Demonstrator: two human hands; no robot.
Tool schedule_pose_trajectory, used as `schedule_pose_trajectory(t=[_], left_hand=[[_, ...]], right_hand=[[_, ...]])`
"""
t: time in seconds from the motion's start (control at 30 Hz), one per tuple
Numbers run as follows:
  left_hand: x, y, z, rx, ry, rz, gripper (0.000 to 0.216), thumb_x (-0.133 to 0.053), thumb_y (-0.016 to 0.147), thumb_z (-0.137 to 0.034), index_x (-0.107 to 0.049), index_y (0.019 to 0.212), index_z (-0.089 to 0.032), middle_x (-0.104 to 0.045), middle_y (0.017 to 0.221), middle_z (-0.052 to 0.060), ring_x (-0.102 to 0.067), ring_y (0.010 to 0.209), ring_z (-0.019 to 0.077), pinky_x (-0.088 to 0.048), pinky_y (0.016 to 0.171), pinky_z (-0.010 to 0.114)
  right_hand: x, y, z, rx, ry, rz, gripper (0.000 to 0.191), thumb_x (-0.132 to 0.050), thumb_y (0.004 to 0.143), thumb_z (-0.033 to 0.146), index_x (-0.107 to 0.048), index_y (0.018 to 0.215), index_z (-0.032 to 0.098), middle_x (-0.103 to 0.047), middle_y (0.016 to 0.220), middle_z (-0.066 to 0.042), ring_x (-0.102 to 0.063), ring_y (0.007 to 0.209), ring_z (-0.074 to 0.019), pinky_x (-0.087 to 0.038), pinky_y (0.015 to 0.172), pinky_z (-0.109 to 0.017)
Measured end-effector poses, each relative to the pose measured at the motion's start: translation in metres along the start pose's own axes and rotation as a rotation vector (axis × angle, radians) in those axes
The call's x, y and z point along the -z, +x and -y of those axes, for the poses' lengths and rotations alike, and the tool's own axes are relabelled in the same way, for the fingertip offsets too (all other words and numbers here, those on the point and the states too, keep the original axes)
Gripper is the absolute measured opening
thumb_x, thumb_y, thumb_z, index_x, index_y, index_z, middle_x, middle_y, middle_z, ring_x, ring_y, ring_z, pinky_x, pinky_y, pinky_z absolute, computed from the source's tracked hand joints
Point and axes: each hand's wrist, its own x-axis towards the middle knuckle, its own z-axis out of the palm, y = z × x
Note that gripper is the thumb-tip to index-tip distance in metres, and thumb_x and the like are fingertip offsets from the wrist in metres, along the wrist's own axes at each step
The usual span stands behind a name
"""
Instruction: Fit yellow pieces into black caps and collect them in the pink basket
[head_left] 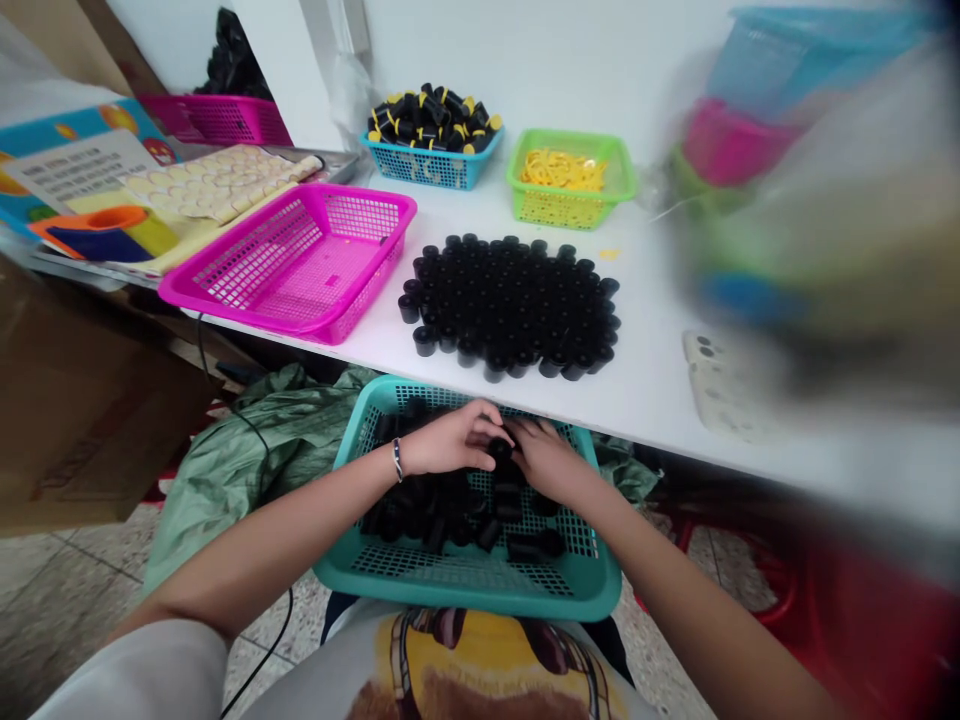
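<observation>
I see the left hand (pixel 448 440) and the right hand (pixel 547 462) close together over the teal basket (pixel 469 598), just below the near edge of the white table (pixel 652 300). Their fingers meet around a small black tube (pixel 500 450), at the far side of the basket. I cannot tell if they are clamped on it or only touching it. More black tubes (pixel 427 508) lie in a loose heap in the basket.

The tube looks light and stiff, with a smooth, round side. It could roll or slip, so I would pinch it around that side with two fingers.

A wide patch of black tubes (pixel 510 305) stands packed side by side on the table. To its left is a pink basket (pixel 251 318). Farther back, a blue basket (pixel 431 170) holds black tubes with yellow tops, and a green basket (pixel 570 208) holds yellow bands.
</observation>
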Motion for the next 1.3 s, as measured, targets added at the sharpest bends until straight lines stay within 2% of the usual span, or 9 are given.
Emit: schedule_pose_trajectory(t=[0.13, 0.3, 0.43, 0.57, 0.73, 0.8, 1.1, 1.2, 1.3], left_hand=[[-0.001, -0.005, -0.009, 0.008, -0.072, 0.027, 0.046, -0.062, 0.074, -0.003, -0.034, 0.106, -0.021, -0.059, 0.118, 0.012, -0.058, 0.105, 0.0154, -0.043, 0.086, 0.030], [0.004, -0.013, -0.030, -0.038, 0.203, 0.063, 0.072, -0.073, 0.065, -0.011, -0.034, 0.124, -0.024, -0.044, 0.136, 0.012, -0.040, 0.127, 0.0186, -0.036, 0.099, 0.032], [0.019, -0.027, -0.044, 0.041, 0.622, -0.049, 0.026, -0.048, 0.088, -0.030, -0.051, 0.112, -0.020, -0.063, 0.108, 0.005, -0.059, 0.101, 0.0155, -0.043, 0.088, 0.029], [0.028, -0.039, -0.032, 0.206, 1.100, -0.210, 0.031, -0.049, 0.086, -0.028, -0.053, 0.115, -0.018, -0.058, 0.113, 0.008, -0.055, 0.106, 0.0230, -0.041, 0.093, 0.034], [0.017, -0.034, -0.001, 0.316, 1.272, -0.246, 0.067, -0.058, 0.079, -0.040, -0.029, 0.137, -0.021, -0.041, 0.131, 0.014, -0.052, 0.109, 0.0309, -0.043, 0.090, 0.039], [0.012, -0.027, 0.006, 0.333, 1.328, -0.281, 0.074, -0.062, 0.075, -0.042, -0.028, 0.137, -0.021, -0.038, 0.133, 0.015, -0.050, 0.110, 0.0337, -0.044, 0.088, 0.041], [0.026, -0.013, 0.013, 0.247, 1.145, -0.315, 0.054, -0.060, 0.075, -0.028, -0.046, 0.124, -0.013, -0.062, 0.103, 0.011, -0.061, 0.094, 0.0243, -0.046, 0.084, 0.030], [0.033, -0.017, 0.012, 0.273, 1.018, -0.333, 0.054, -0.057, 0.077, -0.035, -0.044, 0.126, -0.015, -0.067, 0.091, 0.007, -0.064, 0.084, 0.0224, -0.048, 0.076, 0.029], [0.037, -0.019, 0.007, 0.276, 0.939, -0.320, 0.053, -0.052, 0.081, -0.043, -0.045, 0.125, -0.016, -0.066, 0.101, 0.009, -0.063, 0.092, 0.0232, -0.047, 0.082, 0.030]], right_hand=[[0.001, 0.009, -0.002, -0.021, -0.013, 0.050, 0.040, -0.042, 0.086, 0.020, -0.051, 0.124, 0.018, -0.049, 0.126, -0.012, -0.037, 0.119, -0.0292, -0.035, 0.092, -0.042], [0.002, 0.013, -0.002, -0.027, -0.033, 0.064, 0.033, -0.049, 0.082, 0.019, -0.057, 0.114, 0.020, -0.051, 0.124, -0.011, -0.035, 0.121, -0.0297, -0.030, 0.095, -0.044], [0.008, 0.004, -0.002, -0.035, -0.021, 0.053, 0.024, -0.053, 0.081, 0.025, -0.059, 0.104, 0.021, -0.062, 0.100, -0.008, -0.043, 0.112, -0.0282, -0.029, 0.092, -0.045], [0.015, -0.013, 0.000, -0.015, 0.009, 0.003, 0.029, -0.055, 0.079, 0.031, -0.058, 0.107, 0.023, -0.060, 0.100, -0.008, -0.045, 0.105, -0.0278, -0.034, 0.087, -0.041], [0.018, -0.026, 0.005, -0.028, -0.027, -0.043, 0.022, -0.050, 0.083, 0.036, -0.063, 0.086, 0.018, -0.060, 0.082, -0.008, -0.049, 0.091, -0.0259, -0.039, 0.080, -0.037], [0.017, -0.026, 0.005, -0.046, -0.066, -0.070, 0.032, -0.045, 0.087, 0.039, -0.063, 0.074, 0.016, -0.060, 0.075, -0.009, -0.051, 0.086, -0.0251, -0.040, 0.081, -0.037], [0.020, -0.021, -0.002, -0.010, 0.093, -0.025, 0.030, -0.038, 0.092, 0.031, -0.064, 0.099, 0.016, -0.061, 0.094, -0.010, -0.057, 0.089, -0.0202, -0.043, 0.083, -0.032], [0.019, -0.017, -0.001, 0.001, 0.099, -0.011, 0.031, -0.040, 0.091, 0.032, -0.063, 0.105, 0.016, -0.061, 0.100, -0.011, -0.057, 0.093, -0.0217, -0.043, 0.085, -0.034], [0.017, -0.005, 0.005, 0.062, 0.080, -0.015, 0.031, -0.040, 0.090, 0.030, -0.061, 0.109, 0.016, -0.060, 0.105, -0.011, -0.055, 0.099, -0.0220, -0.041, 0.089, -0.034]])
